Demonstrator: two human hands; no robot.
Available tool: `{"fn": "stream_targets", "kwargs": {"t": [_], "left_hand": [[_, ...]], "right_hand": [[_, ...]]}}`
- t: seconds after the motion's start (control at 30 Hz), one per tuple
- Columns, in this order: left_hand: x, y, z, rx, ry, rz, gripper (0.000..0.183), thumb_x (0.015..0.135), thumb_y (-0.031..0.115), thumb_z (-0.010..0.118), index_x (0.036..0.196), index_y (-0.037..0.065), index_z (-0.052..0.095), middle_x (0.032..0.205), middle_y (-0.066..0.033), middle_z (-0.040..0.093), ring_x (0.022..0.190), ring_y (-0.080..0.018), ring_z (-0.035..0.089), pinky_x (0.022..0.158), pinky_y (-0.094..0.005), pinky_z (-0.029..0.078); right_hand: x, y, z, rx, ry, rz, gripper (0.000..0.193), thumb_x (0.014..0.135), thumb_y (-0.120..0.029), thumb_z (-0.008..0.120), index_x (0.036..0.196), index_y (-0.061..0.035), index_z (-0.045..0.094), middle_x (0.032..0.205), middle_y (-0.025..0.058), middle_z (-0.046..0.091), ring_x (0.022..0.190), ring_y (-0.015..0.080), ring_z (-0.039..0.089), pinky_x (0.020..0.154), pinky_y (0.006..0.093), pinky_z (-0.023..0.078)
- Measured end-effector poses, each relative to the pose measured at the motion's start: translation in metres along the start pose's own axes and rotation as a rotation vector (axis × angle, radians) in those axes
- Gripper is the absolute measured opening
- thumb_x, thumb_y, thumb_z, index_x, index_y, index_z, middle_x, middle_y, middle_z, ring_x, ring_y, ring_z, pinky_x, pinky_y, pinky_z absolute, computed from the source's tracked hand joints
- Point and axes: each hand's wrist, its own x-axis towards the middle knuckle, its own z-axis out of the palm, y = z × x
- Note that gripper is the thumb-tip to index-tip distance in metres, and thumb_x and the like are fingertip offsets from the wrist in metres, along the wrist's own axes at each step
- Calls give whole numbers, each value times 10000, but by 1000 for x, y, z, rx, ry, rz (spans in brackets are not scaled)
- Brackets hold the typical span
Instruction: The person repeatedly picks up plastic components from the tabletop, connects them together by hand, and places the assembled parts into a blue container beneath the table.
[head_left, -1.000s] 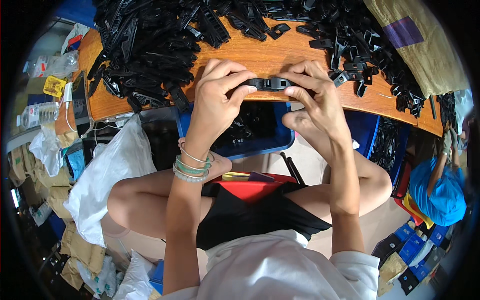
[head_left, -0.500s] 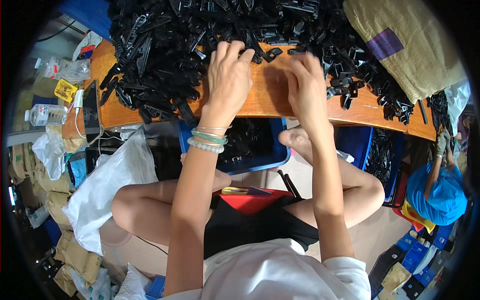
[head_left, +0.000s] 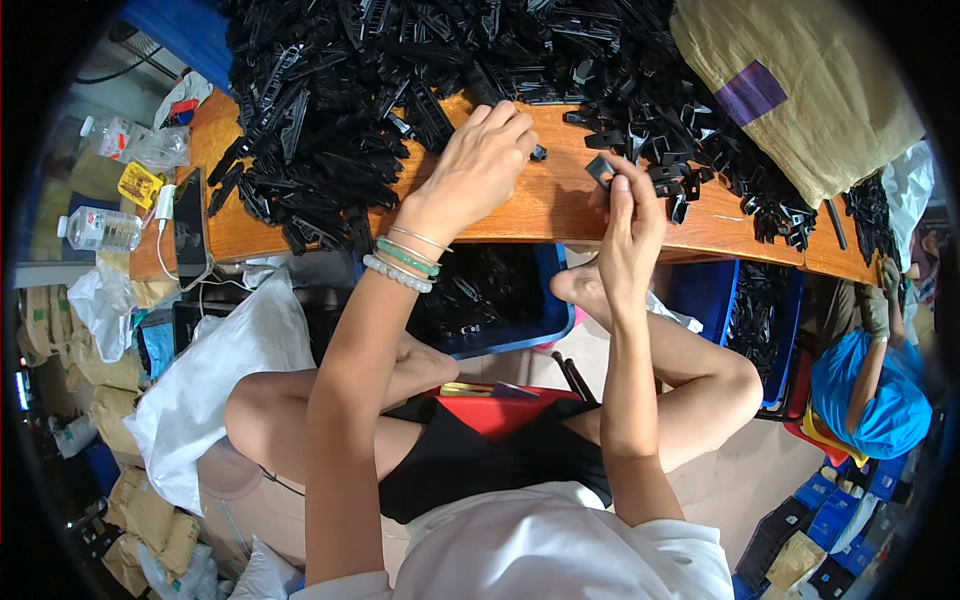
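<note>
At upper centre, bare table [head_left: 560,207] gives passage between the left hand [head_left: 480,160] and the right hand [head_left: 632,230]. A black heap [head_left: 310,140] blocks the upper left and top; black clips [head_left: 672,150] and a tan sack [head_left: 810,110] crowd the upper right.

Orange-brown wooden table [head_left: 555,205] above a pale beige floor [head_left: 735,460], bright light on the tabletop, shadow beneath
</note>
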Motion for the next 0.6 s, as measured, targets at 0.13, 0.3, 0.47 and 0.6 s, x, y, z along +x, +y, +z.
{"fn": "stream_targets", "kwargs": {"t": [0.13, 0.3, 0.47, 0.6], "left_hand": [[-12, 23, -1, -265, -76, -112, 253, 759, 61, 673, 997, -15, 635, 1016, -121, 579, 1007, -278, 529, 910, -383, 427], [-32, 24, -8, -466, 62, -376, 278, 739, 80, 720, 980, -35, 646, 1025, -124, 588, 1013, -299, 540, 900, -378, 437], [-35, 22, -5, -533, 67, -385, 215, 734, 66, 717, 930, -18, 686, 954, -94, 600, 942, -257, 540, 858, -357, 442], [-36, 26, -1, -523, 51, -344, 212, 727, 63, 721, 928, 0, 698, 942, -77, 601, 898, -237, 534, 833, -349, 444]], "right_hand": [[-4, 16, -10, -36, -72, 24, 288, 931, -109, 563, 1197, -3, 596, 843, 62, 606, 724, 116, 534, 675, 266, 436], [8, 10, -14, -302, -321, -65, 292, 786, -61, 693, 1066, 20, 679, 838, 119, 590, 833, 244, 547, 779, 317, 432], [18, 16, -21, -337, -405, -139, 278, 791, -32, 690, 1064, 15, 683, 861, 85, 599, 871, 201, 531, 808, 298, 417], [27, 15, -17, -342, -456, -151, 258, 804, -47, 680, 1054, 16, 686, 872, 88, 603, 896, 201, 535, 825, 299, 414]]}}
